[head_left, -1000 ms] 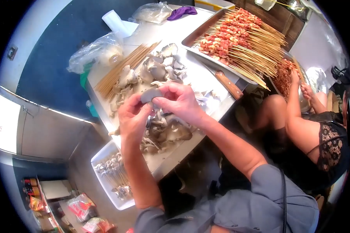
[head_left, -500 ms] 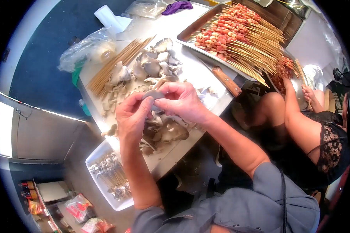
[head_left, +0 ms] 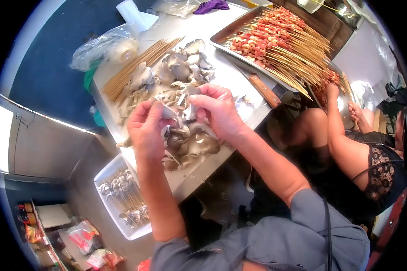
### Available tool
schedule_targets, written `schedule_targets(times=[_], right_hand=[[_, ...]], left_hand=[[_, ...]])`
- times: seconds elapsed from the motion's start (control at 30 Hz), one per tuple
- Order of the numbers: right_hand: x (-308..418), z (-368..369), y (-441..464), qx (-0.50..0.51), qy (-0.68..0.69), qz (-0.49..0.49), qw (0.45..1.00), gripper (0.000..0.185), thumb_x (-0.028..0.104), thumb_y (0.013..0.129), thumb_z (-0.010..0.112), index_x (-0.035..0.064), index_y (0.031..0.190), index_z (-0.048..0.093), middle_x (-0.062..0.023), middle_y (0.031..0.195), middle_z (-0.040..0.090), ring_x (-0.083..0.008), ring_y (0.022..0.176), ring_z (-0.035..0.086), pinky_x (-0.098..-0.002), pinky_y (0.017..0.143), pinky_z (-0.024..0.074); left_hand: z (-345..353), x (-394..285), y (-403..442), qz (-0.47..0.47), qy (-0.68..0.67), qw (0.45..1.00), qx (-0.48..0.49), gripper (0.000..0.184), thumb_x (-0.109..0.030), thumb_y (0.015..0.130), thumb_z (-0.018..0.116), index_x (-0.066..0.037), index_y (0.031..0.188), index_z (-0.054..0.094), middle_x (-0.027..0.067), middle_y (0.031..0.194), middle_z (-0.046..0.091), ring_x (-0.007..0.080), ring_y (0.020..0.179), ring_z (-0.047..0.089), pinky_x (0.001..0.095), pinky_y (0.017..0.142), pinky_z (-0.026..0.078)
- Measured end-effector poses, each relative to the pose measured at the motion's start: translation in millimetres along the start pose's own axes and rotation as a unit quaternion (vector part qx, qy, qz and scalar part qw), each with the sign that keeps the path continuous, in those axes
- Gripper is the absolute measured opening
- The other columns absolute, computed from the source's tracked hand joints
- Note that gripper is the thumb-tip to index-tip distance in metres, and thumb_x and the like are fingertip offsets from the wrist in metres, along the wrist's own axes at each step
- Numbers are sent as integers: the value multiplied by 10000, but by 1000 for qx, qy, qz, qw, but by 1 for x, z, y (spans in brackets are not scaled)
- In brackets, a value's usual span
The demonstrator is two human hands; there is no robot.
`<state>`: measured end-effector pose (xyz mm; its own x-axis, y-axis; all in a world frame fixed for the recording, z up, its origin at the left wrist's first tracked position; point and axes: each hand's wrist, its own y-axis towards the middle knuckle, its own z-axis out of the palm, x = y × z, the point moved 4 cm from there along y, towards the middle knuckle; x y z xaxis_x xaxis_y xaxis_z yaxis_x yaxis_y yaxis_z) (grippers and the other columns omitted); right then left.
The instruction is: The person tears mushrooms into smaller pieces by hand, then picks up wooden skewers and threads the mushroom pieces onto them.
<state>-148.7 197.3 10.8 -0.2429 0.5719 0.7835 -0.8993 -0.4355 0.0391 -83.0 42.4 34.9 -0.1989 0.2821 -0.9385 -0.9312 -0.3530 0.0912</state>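
Observation:
My left hand (head_left: 145,126) pinches a grey piece of oyster mushroom (head_left: 170,113) between thumb and fingers. A short way to the right, my right hand (head_left: 219,110) holds another pale mushroom piece (head_left: 192,94) with its thumb and fingertips. Both hands hover over a heap of oyster mushrooms (head_left: 175,67) spread on the white table (head_left: 142,43). Larger caps lie at the far side of the heap and by my wrists, with small torn bits among them. My hands cover part of the heap.
Bare bamboo skewers (head_left: 135,67) lie left of the heap. A knife with a wooden handle (head_left: 264,91) rests near a tray (head_left: 221,38) of meat skewers (head_left: 276,34). A white bin (head_left: 105,203) of mushroom skewers stands lower left. Another person's hand (head_left: 332,90) reaches into meat at right.
My hands were together on one mushroom and have now moved apart, each with a piece. The view has shifted slightly.

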Motion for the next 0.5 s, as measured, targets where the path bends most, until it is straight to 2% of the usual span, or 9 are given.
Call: schedule_targets(times=[0.07, 0.13, 0.2, 0.23, 0.27, 0.33, 0.4, 0.5], right_hand=[[4, -6, 0, -27, -37, -24, 999, 75, 72, 835, 701, 35, 812, 641, -11, 690, 625, -62, 504, 530, -203, 452, 423], [6, -11, 1, -12, -63, -38, 997, 98, 102, 855, 703, 21, 872, 652, -1, 692, 621, -50, 521, 529, -196, 470, 428], [13, -12, -1, -23, -206, -70, 976, 182, 113, 864, 704, -11, 991, 663, -1, 693, 622, -43, 542, 535, -191, 486, 436], [13, -11, -3, -20, -238, -78, 968, 296, 122, 872, 702, -41, 1112, 638, -18, 765, 643, -39, 566, 546, -189, 493, 440], [14, -8, -5, -19, -245, -80, 966, 296, 122, 872, 702, -41, 1112, 638, -18, 765, 643, -39, 566, 546, -189, 493, 440], [18, -5, -6, -34, -269, -102, 957, 345, 122, 876, 697, -54, 1161, 615, -33, 848, 656, -45, 575, 560, -192, 492, 438], [21, -7, -3, -44, -288, -130, 948, 341, 124, 885, 688, -61, 1159, 604, -34, 900, 650, -51, 573, 564, -198, 489, 435], [31, -16, 8, -97, -257, -161, 948, 250, 132, 899, 674, -31, 1084, 633, -25, 784, 658, -40, 543, 546, -184, 488, 426]], left_hand=[[-11, -7, 0, 63, 19, 997, -40, 107, -114, 947, 607, -15, 909, 626, 102, 856, 686, 174, 720, 668, 277, 632, 539], [-16, -11, -1, 82, 52, 993, -62, 122, -117, 944, 616, -2, 956, 657, 101, 877, 688, 158, 729, 653, 260, 659, 527], [-13, -16, -3, 129, 225, 962, -80, 166, -121, 951, 607, 7, 1025, 682, 85, 901, 687, 131, 804, 633, 247, 721, 499], [-14, -15, 0, 139, 311, 939, -38, 197, -124, 958, 594, -1, 1080, 688, 55, 943, 681, 110, 867, 601, 239, 774, 466], [-13, -12, 1, 141, 305, 941, -39, 197, -124, 958, 594, -1, 1080, 688, 55, 943, 681, 110, 867, 601, 239, 774, 466], [-4, -15, 0, 218, 407, 887, -31, 199, -131, 964, 583, -14, 1087, 686, 36, 984, 679, 110, 897, 597, 244, 807, 459], [-5, -15, -2, 191, 377, 905, -42, 198, -131, 961, 582, -19, 1090, 682, 31, 996, 677, 115, 894, 601, 247, 814, 462], [-15, -14, 0, 192, 347, 915, -81, 191, -125, 956, 587, -20, 1092, 670, 32, 966, 682, 103, 876, 602, 240, 787, 463]])
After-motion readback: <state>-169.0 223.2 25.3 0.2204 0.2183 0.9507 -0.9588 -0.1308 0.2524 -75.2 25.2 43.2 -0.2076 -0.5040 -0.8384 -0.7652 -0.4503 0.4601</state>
